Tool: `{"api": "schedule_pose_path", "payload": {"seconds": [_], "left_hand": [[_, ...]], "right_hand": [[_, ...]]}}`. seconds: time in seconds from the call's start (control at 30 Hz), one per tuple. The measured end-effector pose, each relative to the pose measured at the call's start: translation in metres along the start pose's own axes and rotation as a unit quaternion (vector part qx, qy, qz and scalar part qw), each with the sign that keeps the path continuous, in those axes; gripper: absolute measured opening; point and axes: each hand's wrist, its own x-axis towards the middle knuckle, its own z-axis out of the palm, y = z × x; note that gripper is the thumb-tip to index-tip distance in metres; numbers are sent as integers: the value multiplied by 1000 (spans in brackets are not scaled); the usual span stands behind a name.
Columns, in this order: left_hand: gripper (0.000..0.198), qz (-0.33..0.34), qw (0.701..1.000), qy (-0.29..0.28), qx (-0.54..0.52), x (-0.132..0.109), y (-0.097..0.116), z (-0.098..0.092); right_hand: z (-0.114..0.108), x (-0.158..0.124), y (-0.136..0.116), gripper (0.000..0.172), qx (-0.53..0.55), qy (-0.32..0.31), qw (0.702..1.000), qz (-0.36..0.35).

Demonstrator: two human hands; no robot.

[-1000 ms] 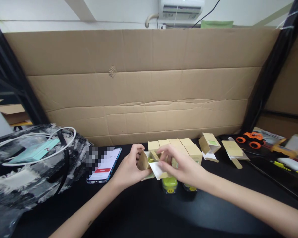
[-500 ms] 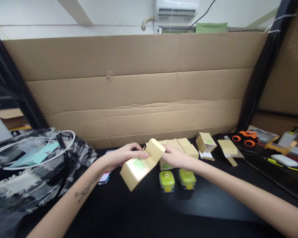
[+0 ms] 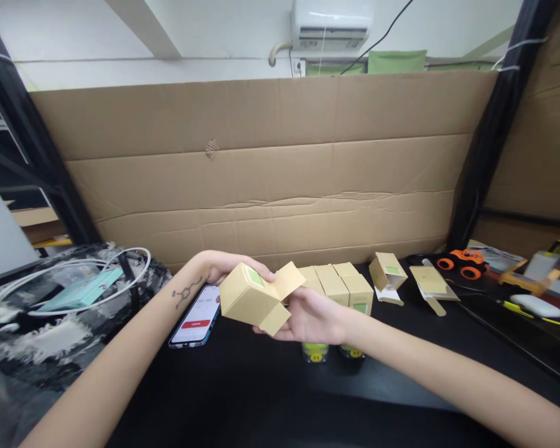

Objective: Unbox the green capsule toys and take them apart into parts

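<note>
A small tan cardboard box (image 3: 245, 297) with a green label is held up tilted above the black table, its end flaps spread apart on the right. My left hand (image 3: 240, 266) grips it from behind and over the top, with most fingers hidden by the box. My right hand (image 3: 313, 316) is closed at the flapped end, fingers under and behind the flaps; the fingertips are partly hidden. Below my right hand, two clear containers with green lids, the left container (image 3: 315, 353) and the right container (image 3: 352, 353), are mostly covered. Several closed tan boxes (image 3: 333, 283) stand in a row behind it.
A phone (image 3: 196, 317) with a lit screen lies left of the box. Farther right are an opened box (image 3: 387, 272), a flattened carton (image 3: 430, 281) and an orange toy truck (image 3: 464, 262). A patterned bag (image 3: 46, 336) with white cables sits left. A cardboard panel (image 3: 270, 174) closes the back.
The held box has turned so its flapped end faces right, with another flap now showing. My right hand has come down and forward, covering the green-lidded containers; the phone is now more visible.
</note>
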Motion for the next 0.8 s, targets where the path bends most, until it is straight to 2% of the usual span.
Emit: {"api": "schedule_pose_path", "payload": {"seconds": [0.07,0.1,0.13,0.23,0.3,0.4,0.47,0.57,0.63,0.7,0.73,0.8], "left_hand": [[32,-61,994,-87,15,-8,-2,-3],[34,-61,992,-106,9,-14,-3,-5],[36,-35,994,-101,-9,-22,-5,-8],[46,52,995,-35,-78,-44,-16,-15],[49,110,989,24,-100,-46,-26,-18],[44,160,982,80,-61,-29,-39,-13],[43,164,980,101,-45,-12,-44,-3],[52,161,973,133,-101,7,-45,15],[57,164,963,160,-146,12,-42,27],[57,171,954,174,-174,14,-39,40],[54,177,951,172,-185,14,-38,46],[49,189,944,159,-218,14,-37,58]], "right_hand": [[-3,1,3,39,-82,42,996,-17],[-5,1,3,38,-110,65,991,-26],[-7,0,3,36,-135,92,986,-38],[-9,-7,1,42,-256,170,948,-75],[-5,-12,2,44,-354,189,912,-87],[8,-15,12,37,-476,176,858,-80],[18,-16,20,37,-530,165,829,-66],[26,-21,24,46,-576,169,798,-52],[25,-28,19,43,-605,195,769,-68],[19,-35,12,31,-654,225,711,-127],[15,-38,9,28,-687,237,666,-169],[5,-42,6,37,-751,247,562,-244]]}}
